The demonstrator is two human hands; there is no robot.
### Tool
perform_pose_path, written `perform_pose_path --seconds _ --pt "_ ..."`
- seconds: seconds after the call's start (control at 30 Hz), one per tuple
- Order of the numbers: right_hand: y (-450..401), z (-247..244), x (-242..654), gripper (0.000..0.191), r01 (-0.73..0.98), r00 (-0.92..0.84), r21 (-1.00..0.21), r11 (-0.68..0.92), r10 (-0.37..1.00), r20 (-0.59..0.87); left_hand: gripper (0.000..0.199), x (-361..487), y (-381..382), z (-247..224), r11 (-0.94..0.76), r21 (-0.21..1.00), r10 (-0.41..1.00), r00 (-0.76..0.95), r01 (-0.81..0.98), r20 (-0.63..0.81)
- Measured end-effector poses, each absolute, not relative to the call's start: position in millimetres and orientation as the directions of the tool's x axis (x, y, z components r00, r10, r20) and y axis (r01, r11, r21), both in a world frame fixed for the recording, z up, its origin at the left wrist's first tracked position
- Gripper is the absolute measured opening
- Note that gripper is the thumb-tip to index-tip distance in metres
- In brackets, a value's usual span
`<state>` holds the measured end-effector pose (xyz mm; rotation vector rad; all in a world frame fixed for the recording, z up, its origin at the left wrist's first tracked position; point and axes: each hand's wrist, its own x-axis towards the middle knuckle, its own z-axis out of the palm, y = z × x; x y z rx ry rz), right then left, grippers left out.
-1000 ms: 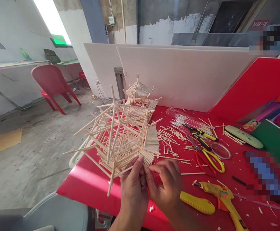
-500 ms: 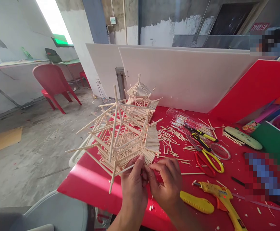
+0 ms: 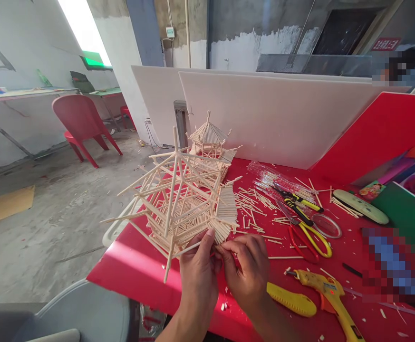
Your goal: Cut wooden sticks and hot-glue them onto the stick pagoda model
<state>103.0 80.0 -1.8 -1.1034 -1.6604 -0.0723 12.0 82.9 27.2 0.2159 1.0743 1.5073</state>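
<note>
A large open frame of pale wooden sticks stands at the front left of the red table. My left hand is closed on the frame's lower right edge, thumb on top. Right beside it, my right hand pinches at the same edge, fingertips nearly touching the left ones; what lies between them is too small to make out. A strip of closely laid sticks runs along the frame's right side. Behind it is a smaller stick pavilion with a pointed roof.
To the right lie loose sticks, pliers, red and yellow scissors, a yellow utility knife and a yellow glue gun. White boards stand behind; a grey bin is at the lower left.
The view has shifted slightly, so the room and frame appear a little further right. Both hands keep nearly the same pose at the frame's edge.
</note>
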Motion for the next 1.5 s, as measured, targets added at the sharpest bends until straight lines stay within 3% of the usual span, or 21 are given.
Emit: perform_pose_path --seconds 0.63,1.27,1.5 --pt "80.8 -4.3 106.8 0.006 0.677 0.03 -0.473 0.563 0.622 0.783 0.029 11.1 83.1 25.4 0.109 0.733 0.884 -0.272 -0.671 -0.38" --pt "76.5 -8.9 102.1 0.002 0.644 0.06 -0.541 0.541 0.669 0.741 0.039 12.0 82.8 22.5 0.112 0.732 0.859 -0.306 -0.672 -0.412" --pt "75.3 -3.6 100.4 0.007 0.693 0.045 -0.485 0.533 0.64 0.767 0.04 15.1 80.7 26.9 0.118 0.697 0.854 -0.285 -0.708 -0.435"
